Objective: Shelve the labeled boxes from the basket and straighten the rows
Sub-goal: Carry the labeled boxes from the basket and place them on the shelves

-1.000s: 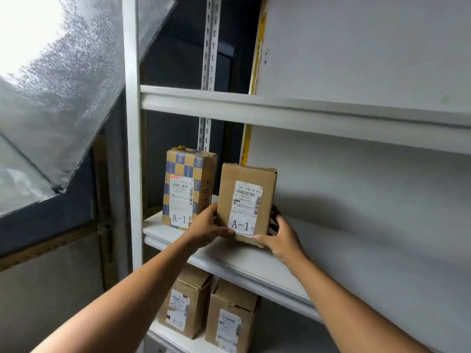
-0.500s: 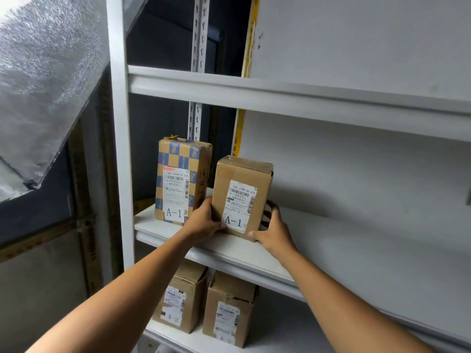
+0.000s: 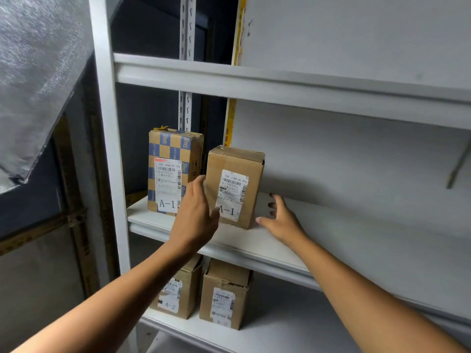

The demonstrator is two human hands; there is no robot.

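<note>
While upright: box (image 3: 234,186), bare shelf (image 3: 356,240) rightward

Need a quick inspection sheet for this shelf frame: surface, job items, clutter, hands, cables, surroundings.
Surface: white middle shelf, bare to the right of the boxes.
Job's things: plain A-1 box upright on the middle shelf, beside the checkered A-1 box; two A-2 boxes on the shelf below. Basket not in view.
Clutter: nothing seen.
Hands: left hand open, at the plain box's left front edge; right hand open, just right of the box, fingers spread, no grip.
Cables: nothing seen.
Surroundings: white shelf upright; silvery sheeting at left.
</note>
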